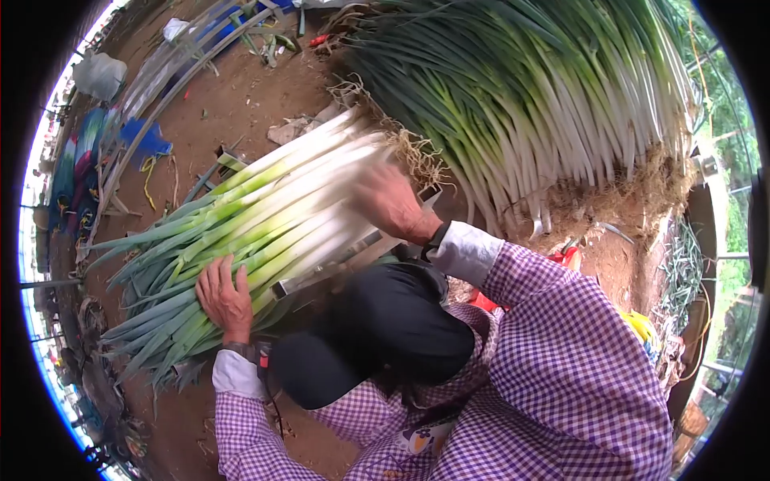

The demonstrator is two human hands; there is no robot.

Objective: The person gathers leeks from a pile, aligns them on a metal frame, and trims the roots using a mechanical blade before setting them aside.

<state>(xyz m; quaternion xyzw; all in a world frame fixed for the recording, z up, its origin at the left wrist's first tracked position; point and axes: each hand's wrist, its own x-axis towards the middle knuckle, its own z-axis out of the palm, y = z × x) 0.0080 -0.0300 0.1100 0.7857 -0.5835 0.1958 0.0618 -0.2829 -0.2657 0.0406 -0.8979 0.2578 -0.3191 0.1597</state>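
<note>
A bundle of long green onions (pixel 281 204) lies across a metal frame (pixel 325 272), with roots at the upper right and leaves fanning to the lower left. My left hand (pixel 225 298) rests flat on the green leaves, thumb apart from the fingers. Over the white stalks near the roots is my right hand (pixel 393 200), its fingers smeared by motion. Stringy roots (pixel 419 156) show just beyond that hand. My knees in dark cloth (pixel 377 333) are close below the frame.
A large heap of green onions (pixel 529 104) fills the upper right, roots toward me. Bare soil (pixel 216 104) shows at the upper left, beside bent poles (pixel 172 80) and a blue plastic piece (pixel 146 138). Leaf scraps (pixel 682 268) lie at the right.
</note>
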